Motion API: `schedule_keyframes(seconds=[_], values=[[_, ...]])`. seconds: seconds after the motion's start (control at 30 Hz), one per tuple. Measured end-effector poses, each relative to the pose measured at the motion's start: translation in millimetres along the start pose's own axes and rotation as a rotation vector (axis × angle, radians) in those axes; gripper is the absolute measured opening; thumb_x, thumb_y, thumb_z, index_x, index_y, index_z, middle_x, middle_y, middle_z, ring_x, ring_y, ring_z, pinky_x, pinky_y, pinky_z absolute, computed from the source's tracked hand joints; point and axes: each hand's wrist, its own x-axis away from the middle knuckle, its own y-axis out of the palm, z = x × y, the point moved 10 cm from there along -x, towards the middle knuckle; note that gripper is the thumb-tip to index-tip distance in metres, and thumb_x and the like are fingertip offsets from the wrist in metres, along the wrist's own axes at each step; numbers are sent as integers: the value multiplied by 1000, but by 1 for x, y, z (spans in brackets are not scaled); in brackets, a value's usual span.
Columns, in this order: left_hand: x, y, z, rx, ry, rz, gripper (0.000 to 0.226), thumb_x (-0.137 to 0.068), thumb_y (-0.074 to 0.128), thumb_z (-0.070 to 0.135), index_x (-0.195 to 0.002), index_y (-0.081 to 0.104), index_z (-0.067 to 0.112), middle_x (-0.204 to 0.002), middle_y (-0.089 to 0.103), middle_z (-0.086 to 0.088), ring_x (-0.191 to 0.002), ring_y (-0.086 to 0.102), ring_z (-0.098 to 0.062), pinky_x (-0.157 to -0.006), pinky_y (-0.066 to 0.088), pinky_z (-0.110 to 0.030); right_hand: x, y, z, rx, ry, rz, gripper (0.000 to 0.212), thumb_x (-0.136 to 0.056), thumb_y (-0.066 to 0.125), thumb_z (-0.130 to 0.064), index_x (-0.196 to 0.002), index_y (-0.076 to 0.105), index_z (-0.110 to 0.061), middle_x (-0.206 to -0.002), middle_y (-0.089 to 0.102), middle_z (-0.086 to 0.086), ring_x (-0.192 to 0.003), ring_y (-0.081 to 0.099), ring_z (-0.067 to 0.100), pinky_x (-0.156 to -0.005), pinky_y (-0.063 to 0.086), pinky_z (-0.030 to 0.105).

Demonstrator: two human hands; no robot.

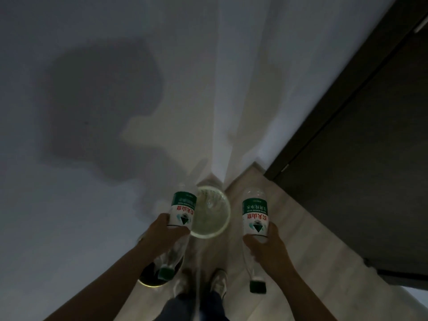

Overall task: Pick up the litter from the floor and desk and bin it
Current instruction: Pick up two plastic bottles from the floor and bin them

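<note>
I look down at a dim corner of the room. My left hand (165,235) grips a clear plastic water bottle (181,212) with a green and white label, its green cap pointing back toward me. My right hand (266,247) grips a second bottle of the same kind (254,214), cap also toward me. A round pale-green bin (223,224) with a mesh wall stands on the floor in the corner, between and below the two bottles. The left bottle overlaps the bin's left rim in the view.
White walls meet in the corner (215,112) above the bin. A dark door or cabinet (361,158) fills the right side. A second round dark container (150,278) sits on the floor under my left forearm. My shoes (218,282) stand on pale wood flooring.
</note>
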Motion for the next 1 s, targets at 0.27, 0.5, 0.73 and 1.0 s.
schedule_keyframes(seconds=[0.27,0.5,0.73,1.0], values=[[-100,60,-23,-30,-62,-60,36,-80,75,25,-107,52,18,-85,58,1,-71,57,-15,-58,48,-26,-73,7,67,27,168,43,80,-75,82,-18,-133,28,-15,-112,54,8,-88,59,18,-59,49,19],[-203,104,-93,-179,-162,-146,92,-42,75,62,-117,59,11,-97,68,-11,-85,68,-29,-73,59,-45,-127,25,123,204,231,42,68,-82,74,-33,-137,40,-14,-114,51,3,-93,53,16,-60,44,17],[-265,132,-117,-358,-162,-127,69,-71,79,35,-126,48,5,-113,60,-13,-90,60,-24,-60,51,-29,-165,54,175,246,329,17,64,-84,70,-35,-137,40,-13,-109,49,2,-92,54,17,-60,48,20],[-305,132,-130,-598,47,-141,63,-59,70,44,-113,59,14,-109,64,-10,-97,63,-26,-73,50,-30,-194,89,188,343,351,-12,63,-84,69,-41,-134,44,-12,-109,55,2,-95,59,20,-72,56,31]])
